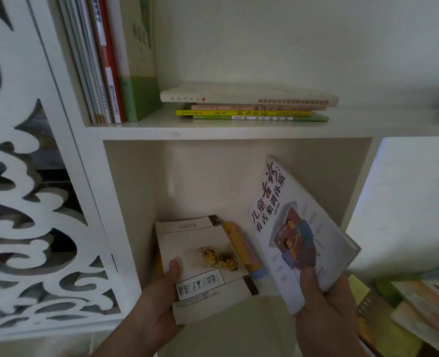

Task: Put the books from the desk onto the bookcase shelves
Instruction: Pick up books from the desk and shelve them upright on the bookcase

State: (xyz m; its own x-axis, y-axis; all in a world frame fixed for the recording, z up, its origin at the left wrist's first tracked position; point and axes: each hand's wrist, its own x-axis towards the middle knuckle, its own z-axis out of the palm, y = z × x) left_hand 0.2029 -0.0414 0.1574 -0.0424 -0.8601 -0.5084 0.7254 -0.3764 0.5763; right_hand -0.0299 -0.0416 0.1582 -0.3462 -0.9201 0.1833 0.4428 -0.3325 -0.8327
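White bookcase [228, 131], open-fronted, with a carved fretwork side panel [33, 202] at left. Upper shelf: a row of upright books [110, 60] packed against the left wall, the rightmost a thick cream-and-green volume [140, 73]; just beside them, a flat stack of four books [249, 105], cream on top, then pink, yellow and green, spines facing out. Lower compartment [187, 181]: a small pile lying flat at its front, topped by a cream book [208, 264] with a yellow flower picture, and beneath it a yellow book [241, 243] whose edge shows at the right. Left hand [159, 302]: grips the near left corner of the cream book, thumb pressed on the cover, fingers curled under and hidden. Right hand [326, 305]: holds a white paperback [298, 228] with red and black Chinese title lettering and a cover illustration, thumb on the front cover, fingers wrapped behind; the book is tilted, top corner leaning into the lower compartment, above and to the right of the pile and apart from it. Desk [417, 264]: lower right, carrying further books [419, 305], overlapping, in yellow, green and orange covers, blurred.
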